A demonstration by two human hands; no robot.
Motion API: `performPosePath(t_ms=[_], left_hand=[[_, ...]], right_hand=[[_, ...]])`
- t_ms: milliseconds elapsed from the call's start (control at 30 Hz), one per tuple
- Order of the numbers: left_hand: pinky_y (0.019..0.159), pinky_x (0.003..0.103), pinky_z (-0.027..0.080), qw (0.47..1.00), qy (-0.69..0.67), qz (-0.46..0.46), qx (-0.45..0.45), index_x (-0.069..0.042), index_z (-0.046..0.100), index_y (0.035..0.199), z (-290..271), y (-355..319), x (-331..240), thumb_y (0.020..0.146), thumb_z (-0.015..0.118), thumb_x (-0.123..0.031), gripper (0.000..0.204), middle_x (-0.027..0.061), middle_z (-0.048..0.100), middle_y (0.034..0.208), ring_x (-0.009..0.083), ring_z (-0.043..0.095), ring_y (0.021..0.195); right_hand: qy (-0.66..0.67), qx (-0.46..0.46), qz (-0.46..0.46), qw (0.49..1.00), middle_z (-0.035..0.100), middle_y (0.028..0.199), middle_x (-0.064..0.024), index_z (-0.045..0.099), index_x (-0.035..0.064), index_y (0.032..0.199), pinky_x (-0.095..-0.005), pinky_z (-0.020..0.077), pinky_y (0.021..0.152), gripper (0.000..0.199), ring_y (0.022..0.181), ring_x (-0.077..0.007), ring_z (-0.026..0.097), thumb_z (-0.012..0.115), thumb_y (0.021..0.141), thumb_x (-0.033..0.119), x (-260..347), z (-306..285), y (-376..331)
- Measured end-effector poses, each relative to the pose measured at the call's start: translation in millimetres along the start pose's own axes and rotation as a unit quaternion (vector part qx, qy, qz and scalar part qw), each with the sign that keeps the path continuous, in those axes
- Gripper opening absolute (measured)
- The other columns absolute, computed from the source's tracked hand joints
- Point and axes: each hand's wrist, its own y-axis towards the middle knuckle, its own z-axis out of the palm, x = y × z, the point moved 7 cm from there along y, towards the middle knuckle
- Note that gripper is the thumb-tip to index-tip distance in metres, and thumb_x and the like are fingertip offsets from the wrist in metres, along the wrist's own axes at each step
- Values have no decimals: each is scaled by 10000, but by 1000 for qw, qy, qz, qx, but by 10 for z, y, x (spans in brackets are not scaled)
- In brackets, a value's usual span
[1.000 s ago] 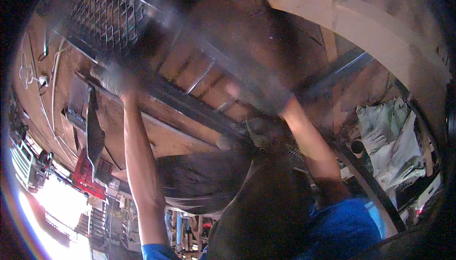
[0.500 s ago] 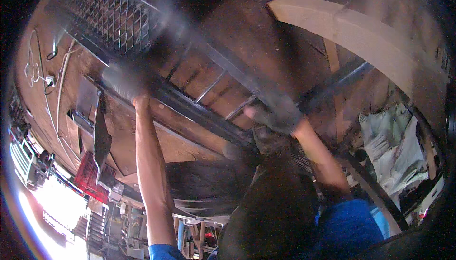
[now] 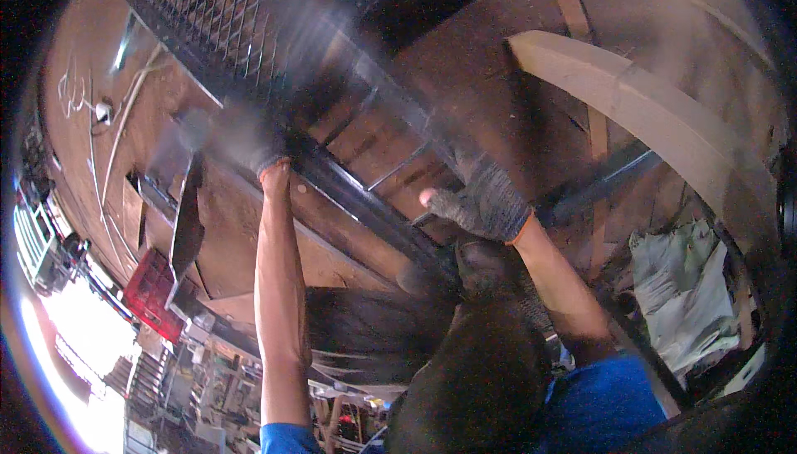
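Looking up at a wooden ceiling [image 3: 515,64] of brown boards, with a pale curved beam [image 3: 656,122] arching across the right. Spanning the middle, slanting from upper left to lower right, a dark metal frame [image 3: 365,205] with a mesh panel [image 3: 207,6] at its far end (upper left, smeared by blur). Raised overhead and seemingly braced at two spots along its length, likely so it stays level against the boards. Hanging below the frame, a dark rounded mass [image 3: 473,371], too dim to identify. Crumpled pale sheeting [image 3: 681,288] bunched at the right edge; a red crate [image 3: 154,288] low on the left, near bright daylight.

Reaching straight up, left hand [image 3: 249,143] in a grey glove, blurred, pressed to the frame's lower rail; grip here cannot be told (curled round or just flat against it, the smear hides it). Right hand [image 3: 481,201], also grey-gloved with an orange cuff, set against the frame nearer its lower end, fingers [image 3: 444,203] curled and closed around the edge of the rail, one bare fingertip poking through the glove. Blue sleeves [image 3: 598,404] at the bottom edge.
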Motion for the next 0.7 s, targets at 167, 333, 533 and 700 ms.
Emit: performPosePath(t_ms=[167,333,533,700], left_hand=[[791,433,455,995,-93,-44,17,-96,635,1079,22,-14,-11,875,576,-259,268,130,615,958,296,583,916],[787,421,453,996,-14,49,-71,-94,631,1082,-32,-14,55,857,599,-274,289,124,614,942,287,573,896],[670,431,479,999,-37,-6,-35,-81,628,1073,-212,-9,-208,840,619,-221,272,137,603,914,290,594,857],[686,435,495,986,-103,-115,67,-95,630,1107,-60,2,-21,884,610,-227,260,157,598,969,293,609,867]], right_hand=[[61,178,220,957,364,1540,-262,356,5,1501,-436,284,1195,843,1445,-407,333,689,875,462,-221,180,1008],[65,23,26,997,417,1496,-258,406,40,1479,-440,358,1148,830,1381,-407,428,717,845,476,14,69,401],[46,37,53,997,546,1368,-268,403,50,1478,-465,463,1032,814,1243,-438,552,733,828,411,-23,40,881],[31,31,13,999,459,1464,-271,394,52,1489,-436,414,1096,775,1332,-414,476,707,840,338,29,-31,423]])
